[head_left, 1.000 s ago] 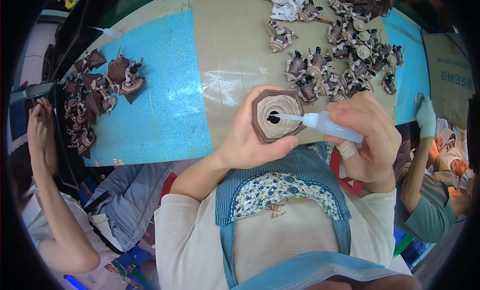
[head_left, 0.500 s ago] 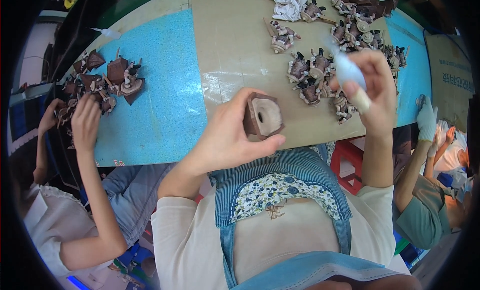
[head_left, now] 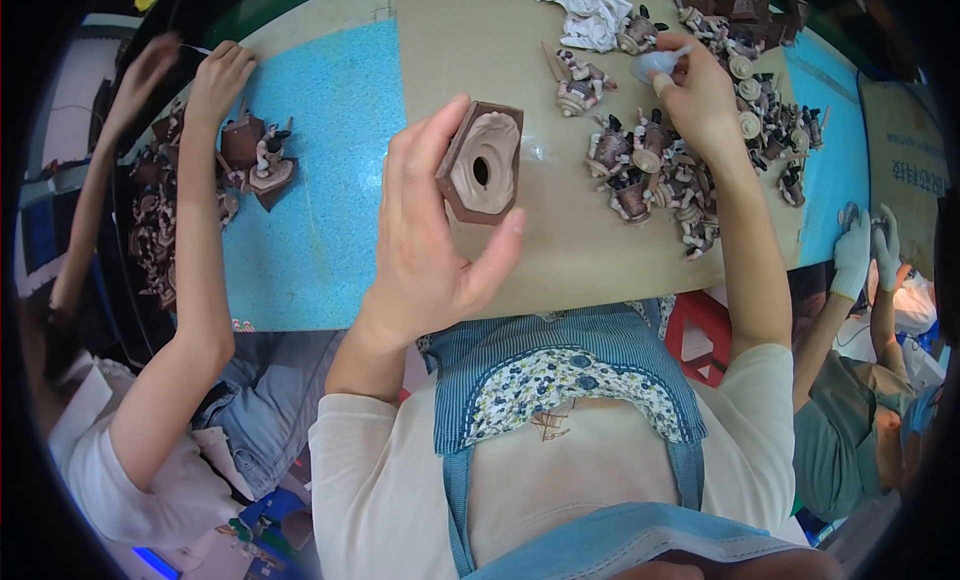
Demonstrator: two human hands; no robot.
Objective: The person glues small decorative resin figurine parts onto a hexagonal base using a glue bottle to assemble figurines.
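Observation:
Upright in my left hand (head_left: pixel 420 225) is a brown hexagonal piece (head_left: pixel 482 163), gripped by its sides between fingers and thumb. Its face toward me shows a beige recess with a dark oval hole. My right hand (head_left: pixel 695 95) reaches to the far part of the table with its fingers closed on a small whitish squeeze bottle (head_left: pixel 655 67). That bottle is over the table beside a crumpled white cloth (head_left: pixel 585 12) and several small brown and beige figurines (head_left: pixel 640 150). Whether the bottle touches the table I cannot tell.
Brown cardboard (head_left: pixel 460 60) covers the middle of the blue table (head_left: pixel 330 170). More figurines and brown pieces (head_left: pixel 735 5) pile up at the far right. At left, a co-worker's hands (head_left: pixel 222 75) reach over another pile (head_left: pixel 160 220). Gloved hands (head_left: pixel 855 255) work at the right edge.
My right hand has moved away toward the cloth with the squeeze bottle. My left hand has raised the brown piece up and left. The left co-worker's hands have reached farther away.

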